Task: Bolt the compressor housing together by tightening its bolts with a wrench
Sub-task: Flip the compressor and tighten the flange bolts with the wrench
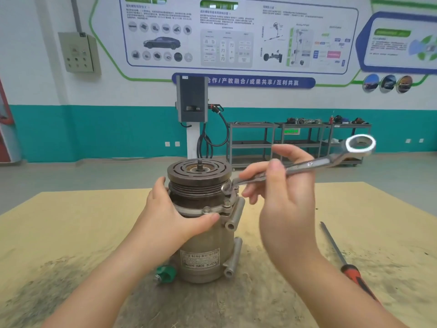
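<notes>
A grey metal compressor stands upright on the table, a dark grooved pulley on top. Bolts sit on the flange under the pulley. My left hand wraps the housing's left side, thumb lying along the flange. My right hand grips the shaft of a silver combination wrench. Its near end sits on a bolt at the flange's right side; its ring end points up to the right.
A screwdriver with a red and black handle lies on the tan table to the right. A green fitting protrudes at the compressor's base. Beyond the table are a charging post and metal shelving.
</notes>
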Available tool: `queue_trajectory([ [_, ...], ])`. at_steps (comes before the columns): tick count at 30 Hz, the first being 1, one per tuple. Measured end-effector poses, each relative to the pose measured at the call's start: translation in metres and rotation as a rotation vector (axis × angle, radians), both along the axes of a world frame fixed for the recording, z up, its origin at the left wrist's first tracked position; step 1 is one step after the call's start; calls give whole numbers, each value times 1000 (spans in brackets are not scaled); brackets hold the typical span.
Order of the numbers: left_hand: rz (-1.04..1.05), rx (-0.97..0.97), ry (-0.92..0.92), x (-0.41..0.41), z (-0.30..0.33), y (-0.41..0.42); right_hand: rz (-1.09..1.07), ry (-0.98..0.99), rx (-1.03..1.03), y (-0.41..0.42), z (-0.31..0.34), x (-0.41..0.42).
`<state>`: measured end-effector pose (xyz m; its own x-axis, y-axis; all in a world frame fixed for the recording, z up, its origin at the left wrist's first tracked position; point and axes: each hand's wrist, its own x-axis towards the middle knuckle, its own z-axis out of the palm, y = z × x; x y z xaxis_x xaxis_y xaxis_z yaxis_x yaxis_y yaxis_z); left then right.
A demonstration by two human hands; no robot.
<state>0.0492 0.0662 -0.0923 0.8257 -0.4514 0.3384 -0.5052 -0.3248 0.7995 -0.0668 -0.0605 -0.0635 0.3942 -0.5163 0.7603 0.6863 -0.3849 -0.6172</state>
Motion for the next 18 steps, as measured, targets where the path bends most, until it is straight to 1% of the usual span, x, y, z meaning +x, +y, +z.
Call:
queue_trajectory([
  [2, -19, 3, 11, -3, 4, 0, 103, 82, 309, -16, 6, 2],
  [3, -22, 6, 18, -4, 5, 1, 161, 120, 421, -23, 8, 4],
  [5, -26, 2, 25, -4, 6, 1, 251, 180, 555, -32, 7, 7],
  [7, -26, 3, 22, -5, 7, 0, 320, 217, 620, -37, 4, 11],
  [10, -30, -2, 27, -4, 7, 1, 437, 264, 642, -42, 4, 13],
  [13, -42, -17, 34, -2, 4, 1, 496, 272, 635, -47, 4, 13],
  [16, -49, -13, 35, -1, 3, 1, 430, 191, 585, -42, -2, 10],
  [18, -42, -8, 22, -1, 3, 1, 293, 108, 430, -34, -12, 5],
])
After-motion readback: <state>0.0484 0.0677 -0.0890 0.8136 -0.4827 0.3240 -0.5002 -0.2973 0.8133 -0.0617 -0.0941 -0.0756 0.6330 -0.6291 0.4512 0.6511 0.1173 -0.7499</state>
